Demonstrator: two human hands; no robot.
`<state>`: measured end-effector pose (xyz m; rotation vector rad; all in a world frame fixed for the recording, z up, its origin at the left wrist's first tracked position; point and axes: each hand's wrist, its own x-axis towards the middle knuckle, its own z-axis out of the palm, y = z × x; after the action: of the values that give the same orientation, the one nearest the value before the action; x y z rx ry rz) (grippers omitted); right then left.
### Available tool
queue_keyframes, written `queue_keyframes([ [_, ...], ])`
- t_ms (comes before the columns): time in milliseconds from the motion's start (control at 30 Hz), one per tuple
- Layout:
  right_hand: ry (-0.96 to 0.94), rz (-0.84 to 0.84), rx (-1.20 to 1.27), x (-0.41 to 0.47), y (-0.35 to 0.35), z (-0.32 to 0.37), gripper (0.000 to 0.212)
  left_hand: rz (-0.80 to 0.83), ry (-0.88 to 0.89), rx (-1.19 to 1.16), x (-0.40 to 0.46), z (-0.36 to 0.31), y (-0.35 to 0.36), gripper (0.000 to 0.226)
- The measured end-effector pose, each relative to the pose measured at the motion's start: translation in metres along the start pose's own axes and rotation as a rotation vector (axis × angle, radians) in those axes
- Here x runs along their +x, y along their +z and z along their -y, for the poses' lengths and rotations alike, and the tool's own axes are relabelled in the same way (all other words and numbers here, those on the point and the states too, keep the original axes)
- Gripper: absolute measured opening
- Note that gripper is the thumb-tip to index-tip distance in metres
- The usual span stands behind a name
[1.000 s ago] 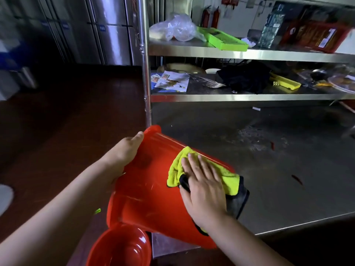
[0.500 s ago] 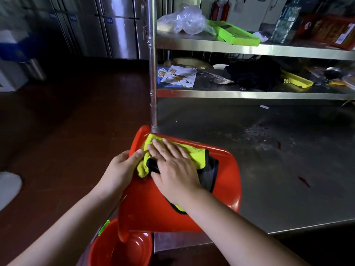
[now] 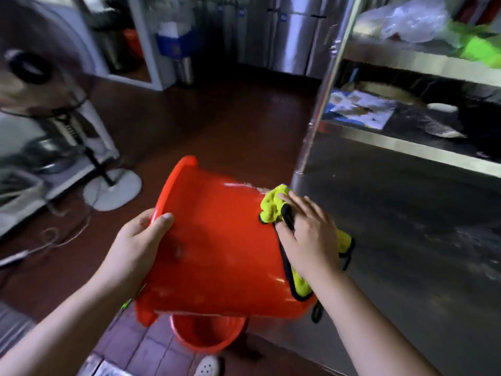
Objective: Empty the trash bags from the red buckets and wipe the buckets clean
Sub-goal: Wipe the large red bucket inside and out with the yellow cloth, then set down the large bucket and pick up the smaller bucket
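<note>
A red bucket (image 3: 217, 248) lies tilted on its side at the steel table's left edge, its outer wall facing me. My left hand (image 3: 135, 240) grips its rim, thumb over the edge. My right hand (image 3: 309, 234) presses a yellow cloth with black trim (image 3: 272, 203) flat against the bucket's right side, fingers straight. Below it, a second red bucket (image 3: 208, 335) stands upright on the floor, partly hidden by the first.
The steel table (image 3: 406, 240) stretches to the right, with a shelf post (image 3: 322, 104) just behind the bucket. Shelves (image 3: 406, 147) carry papers, a plastic bag and a green tray. A standing fan (image 3: 108, 191) and cables occupy the floor on the left.
The bucket has turned so its rim points left and away. My left hand shifted along the rim, and the cloth slid to the bucket's right side. The view swung left.
</note>
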<state>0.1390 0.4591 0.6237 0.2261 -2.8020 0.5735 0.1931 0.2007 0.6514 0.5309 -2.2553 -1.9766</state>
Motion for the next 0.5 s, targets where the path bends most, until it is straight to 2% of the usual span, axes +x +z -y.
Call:
queue_keyframes([
  [100, -0.046, 0.001, 0.221, 0.019, 0.031, 0.027, 0.046, -0.153, -0.019, -0.013, -0.006, 0.004, -0.046, 0.023],
  [233, 0.045, 0.170, 0.416, 0.019, 0.077, 0.056, 0.050, -0.265, -0.077, 0.026, 0.004, 0.014, -0.113, 0.018],
  [400, 0.147, 0.285, 0.326, 0.027, 0.141, 0.073, 0.048, -0.307, -0.147, 0.123, 0.081, 0.048, -0.173, 0.023],
  [500, 0.251, 0.320, 0.243, 0.045, 0.184, 0.086, 0.046, -0.212, -0.184, 0.312, 0.162, 0.082, -0.193, 0.024],
])
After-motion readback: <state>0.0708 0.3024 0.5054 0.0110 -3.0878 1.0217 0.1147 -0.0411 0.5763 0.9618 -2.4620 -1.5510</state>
